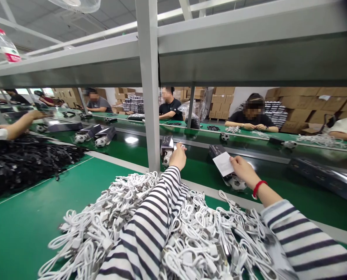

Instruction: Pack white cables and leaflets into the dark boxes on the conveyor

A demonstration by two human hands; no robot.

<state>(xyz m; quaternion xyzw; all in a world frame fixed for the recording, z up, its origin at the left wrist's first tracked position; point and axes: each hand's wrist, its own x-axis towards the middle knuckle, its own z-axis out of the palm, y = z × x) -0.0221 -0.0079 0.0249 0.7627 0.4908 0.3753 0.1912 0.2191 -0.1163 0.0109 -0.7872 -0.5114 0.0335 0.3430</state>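
My left hand (178,156) reaches past the grey post to the belt, beside a small open box (167,143) with a black-and-white football-patterned ball (167,157) at its near end. Its fingers are pinched together; a small white bit shows at the tips, too small to name. Between thumb and fingers of my right hand (243,169) is a white paper leaflet (223,164). The leaflet overlaps a dark box (216,151), and another football-patterned ball (237,182) lies just below. Beneath both forearms spreads a heap of bundled white cables (199,229).
A grey post (150,85) rises by my left hand, under a wide grey shelf (249,50). Black straps or cords (24,163) are piled at left. More boxes with balls (103,136) lie on the green belt. Co-workers (251,114) sit opposite; another person's arm (23,124) reaches in from the left.
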